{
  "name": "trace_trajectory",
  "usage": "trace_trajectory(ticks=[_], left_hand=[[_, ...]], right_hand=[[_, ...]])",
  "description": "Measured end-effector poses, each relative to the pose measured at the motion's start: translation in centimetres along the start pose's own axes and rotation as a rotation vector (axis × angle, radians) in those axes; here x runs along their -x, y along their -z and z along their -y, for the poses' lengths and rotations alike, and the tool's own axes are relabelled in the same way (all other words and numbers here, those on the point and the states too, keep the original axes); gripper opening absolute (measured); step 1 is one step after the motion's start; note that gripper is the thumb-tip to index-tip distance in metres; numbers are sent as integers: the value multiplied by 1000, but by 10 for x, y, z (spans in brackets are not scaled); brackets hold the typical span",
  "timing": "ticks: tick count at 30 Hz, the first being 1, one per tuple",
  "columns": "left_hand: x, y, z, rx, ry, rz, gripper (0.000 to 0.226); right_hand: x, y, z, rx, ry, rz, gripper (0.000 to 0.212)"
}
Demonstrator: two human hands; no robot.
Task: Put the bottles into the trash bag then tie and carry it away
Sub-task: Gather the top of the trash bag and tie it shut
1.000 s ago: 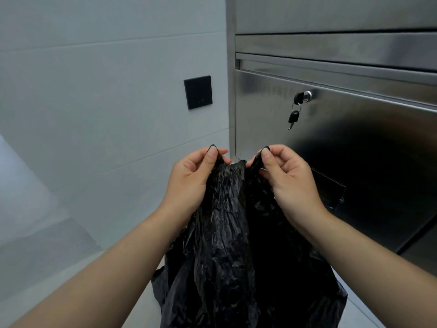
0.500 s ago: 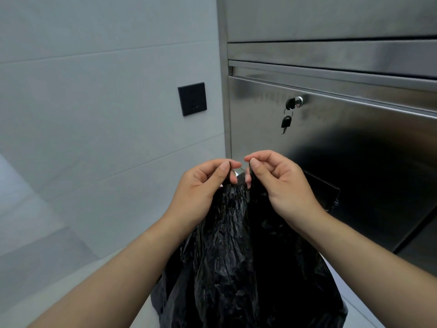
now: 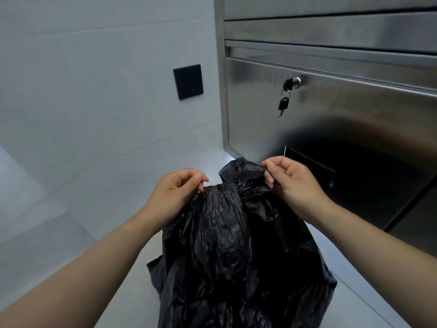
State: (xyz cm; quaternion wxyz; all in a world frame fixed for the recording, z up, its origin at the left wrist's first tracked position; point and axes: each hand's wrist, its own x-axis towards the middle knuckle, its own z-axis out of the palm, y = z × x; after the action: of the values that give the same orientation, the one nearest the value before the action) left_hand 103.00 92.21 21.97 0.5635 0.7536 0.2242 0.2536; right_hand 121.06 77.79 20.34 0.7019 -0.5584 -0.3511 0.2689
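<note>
A crumpled black trash bag hangs low in the middle of the head view, its top gathered into two bunched ends. My left hand pinches the left end between thumb and fingers. My right hand pinches the right end, which folds up and over toward the left. The two ends cross between my hands. No bottles show; the bag's inside is hidden.
A stainless steel cabinet fills the right side, close behind the bag, with a key hanging from its lock. A black wall plate sits on the pale tiled wall to the left. Pale floor lies below.
My hands have dropped lower in the view and moved apart. The bag's two ends, held side by side before, now cross each other between them.
</note>
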Motion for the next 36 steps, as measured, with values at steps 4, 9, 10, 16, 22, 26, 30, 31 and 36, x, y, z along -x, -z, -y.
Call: trace_trajectory(ticks=[4,9,10,16,22,26,30,31,36], left_hand=[[-6,-21,-24,78,-147,-32,27],[-11,-35,-39,194,-223,-46,29],[-12,-34,-37,195,-218,-29,29],[1,-22,-6,-34,-197,149,25],[10,-2,23,-143,9,131,27],[6,0,9,-60,-46,110,28],[3,-26,-10,-30,-201,63,26],[3,-29,-11,-32,-223,58,25],[-1,-31,-2,-25,-247,43,24]], right_hand=[[-5,-16,26,-137,76,-29,18],[3,-42,38,-187,122,67,17],[5,-44,37,-149,119,95,18],[14,-29,12,92,51,240,18],[13,-2,-6,218,-71,205,18],[13,1,-4,248,-18,175,18],[12,-13,4,165,15,162,19],[12,-17,5,138,21,161,20],[13,-26,3,59,59,188,23]])
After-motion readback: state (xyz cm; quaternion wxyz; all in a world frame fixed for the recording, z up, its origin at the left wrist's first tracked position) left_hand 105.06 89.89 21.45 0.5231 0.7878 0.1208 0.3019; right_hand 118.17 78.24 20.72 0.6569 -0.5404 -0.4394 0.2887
